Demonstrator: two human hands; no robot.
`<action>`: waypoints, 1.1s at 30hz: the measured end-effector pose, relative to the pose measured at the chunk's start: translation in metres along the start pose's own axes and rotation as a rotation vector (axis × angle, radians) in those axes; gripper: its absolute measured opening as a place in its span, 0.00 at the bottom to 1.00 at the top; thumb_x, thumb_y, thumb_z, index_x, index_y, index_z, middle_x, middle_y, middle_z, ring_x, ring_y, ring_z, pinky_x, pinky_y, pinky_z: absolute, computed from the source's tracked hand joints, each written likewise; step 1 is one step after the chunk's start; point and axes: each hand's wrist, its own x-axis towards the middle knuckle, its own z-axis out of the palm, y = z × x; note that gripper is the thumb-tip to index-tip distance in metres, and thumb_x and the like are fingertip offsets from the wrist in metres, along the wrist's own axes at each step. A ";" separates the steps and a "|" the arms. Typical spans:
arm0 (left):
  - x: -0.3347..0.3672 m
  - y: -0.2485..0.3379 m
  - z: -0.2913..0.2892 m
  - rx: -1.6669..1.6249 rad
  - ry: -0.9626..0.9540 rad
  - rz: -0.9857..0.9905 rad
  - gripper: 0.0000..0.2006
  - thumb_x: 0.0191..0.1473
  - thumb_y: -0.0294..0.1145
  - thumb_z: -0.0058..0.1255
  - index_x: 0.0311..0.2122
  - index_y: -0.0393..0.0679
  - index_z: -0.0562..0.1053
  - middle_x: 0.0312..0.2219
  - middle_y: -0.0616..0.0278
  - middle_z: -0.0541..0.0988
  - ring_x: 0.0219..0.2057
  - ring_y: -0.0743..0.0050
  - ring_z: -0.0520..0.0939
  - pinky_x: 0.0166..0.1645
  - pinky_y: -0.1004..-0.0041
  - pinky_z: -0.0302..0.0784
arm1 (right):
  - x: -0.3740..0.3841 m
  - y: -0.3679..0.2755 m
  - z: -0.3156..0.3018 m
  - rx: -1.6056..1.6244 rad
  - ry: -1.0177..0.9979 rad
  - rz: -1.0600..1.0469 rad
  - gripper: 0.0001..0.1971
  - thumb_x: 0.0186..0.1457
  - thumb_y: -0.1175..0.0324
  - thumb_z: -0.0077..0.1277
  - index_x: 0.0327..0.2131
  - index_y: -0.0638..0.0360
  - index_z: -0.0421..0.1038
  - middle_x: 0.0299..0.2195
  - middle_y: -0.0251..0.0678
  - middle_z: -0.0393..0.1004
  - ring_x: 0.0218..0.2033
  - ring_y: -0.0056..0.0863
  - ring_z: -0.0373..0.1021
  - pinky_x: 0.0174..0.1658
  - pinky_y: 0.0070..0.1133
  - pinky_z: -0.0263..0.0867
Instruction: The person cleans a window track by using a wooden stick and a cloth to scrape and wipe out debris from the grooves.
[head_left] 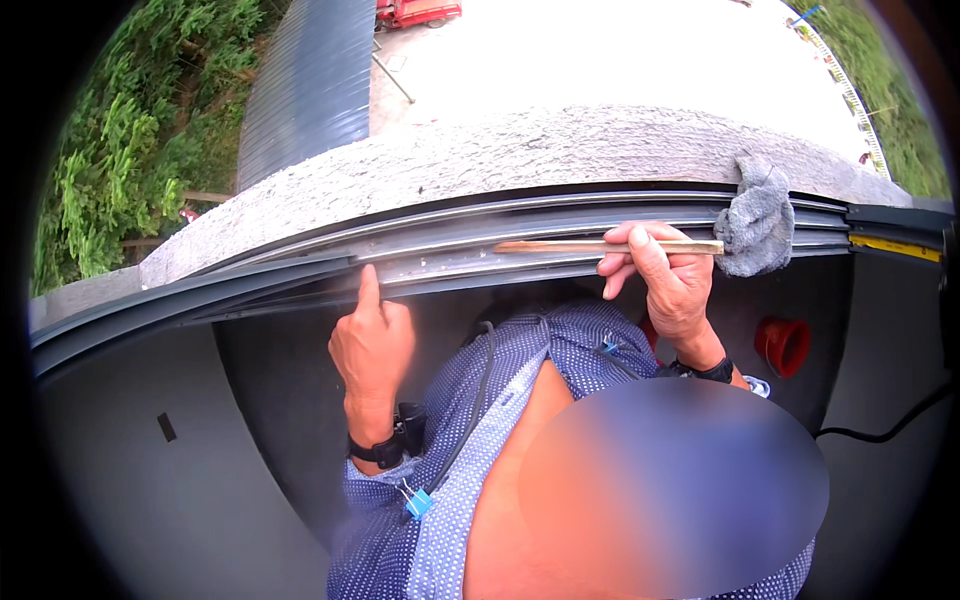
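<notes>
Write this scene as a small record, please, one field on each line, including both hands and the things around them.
Left hand: index finger extended to the long grey metal window track, other fingers curled
Right hand: holding a thin flat wooden stick
Stick position: over the track, lying roughly along it
Cloth: crumpled grey fabric rag, draped over the track near the stick's right end
Beyond track: rough pale ledge
Lower right: round red bucket
</notes>
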 end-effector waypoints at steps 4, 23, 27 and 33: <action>0.003 0.005 -0.003 -0.027 -0.057 0.009 0.24 0.54 0.32 0.50 0.57 0.40 0.80 0.18 0.38 0.78 0.22 0.33 0.82 0.32 0.45 0.79 | 0.000 0.013 0.021 0.077 -0.036 0.032 0.16 0.74 0.64 0.49 0.48 0.70 0.77 0.31 0.43 0.83 0.25 0.24 0.79 0.29 0.17 0.75; -0.006 0.021 0.008 -0.355 -0.007 0.041 0.23 0.55 0.29 0.52 0.55 0.38 0.80 0.17 0.40 0.76 0.19 0.39 0.82 0.29 0.51 0.77 | 0.018 0.010 0.046 0.132 -0.075 0.128 0.15 0.73 0.65 0.49 0.44 0.70 0.78 0.29 0.41 0.83 0.24 0.23 0.79 0.28 0.17 0.74; -0.007 0.019 0.004 -0.246 0.036 0.001 0.24 0.55 0.30 0.51 0.57 0.36 0.79 0.17 0.41 0.77 0.20 0.39 0.82 0.30 0.50 0.77 | 0.022 0.007 0.039 0.113 -0.095 0.113 0.15 0.73 0.65 0.49 0.44 0.69 0.78 0.30 0.41 0.83 0.24 0.23 0.79 0.28 0.17 0.75; -0.002 0.019 0.003 -0.168 -0.023 0.001 0.24 0.56 0.32 0.51 0.57 0.35 0.79 0.18 0.41 0.79 0.22 0.37 0.83 0.32 0.49 0.79 | 0.023 0.024 0.067 0.156 -0.121 0.137 0.14 0.74 0.65 0.49 0.46 0.69 0.78 0.30 0.40 0.83 0.24 0.22 0.79 0.29 0.16 0.75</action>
